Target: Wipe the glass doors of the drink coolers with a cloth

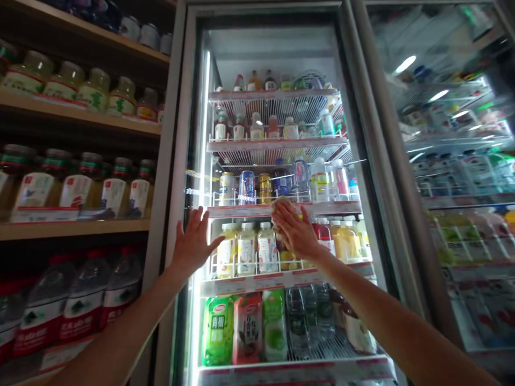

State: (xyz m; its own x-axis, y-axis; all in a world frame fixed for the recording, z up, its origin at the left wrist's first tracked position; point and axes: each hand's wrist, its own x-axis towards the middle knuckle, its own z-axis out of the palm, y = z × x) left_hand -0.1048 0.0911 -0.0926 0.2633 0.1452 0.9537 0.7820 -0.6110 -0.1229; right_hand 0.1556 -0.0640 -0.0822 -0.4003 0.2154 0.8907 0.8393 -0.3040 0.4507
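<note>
In front of me stands a glass-fronted drinks fridge, its glass door [257, 61] spanning the middle of the head view. My right hand [296, 230] presses a pale, crumpled cloth [280, 206] against the glass, at the height of the middle shelves. To the left, my left hand [196, 241] is raised with fingers spread and holds nothing; it is at the door's left side, and whether it touches the glass I cannot tell. Behind the glass, near that hand, are white-capped tea bottles [247, 251]. Cans [247, 187] stand on the shelf above them.
Wooden shelves [80, 229] on the left carry glass jars [115, 187] and red-capped water bottles [86, 289]. A second glass door [450, 123] with drinks behind it is on the right, past a metal door frame [386, 161]. Green and red cartons [247, 327] fill part of the fridge's lowest shelf.
</note>
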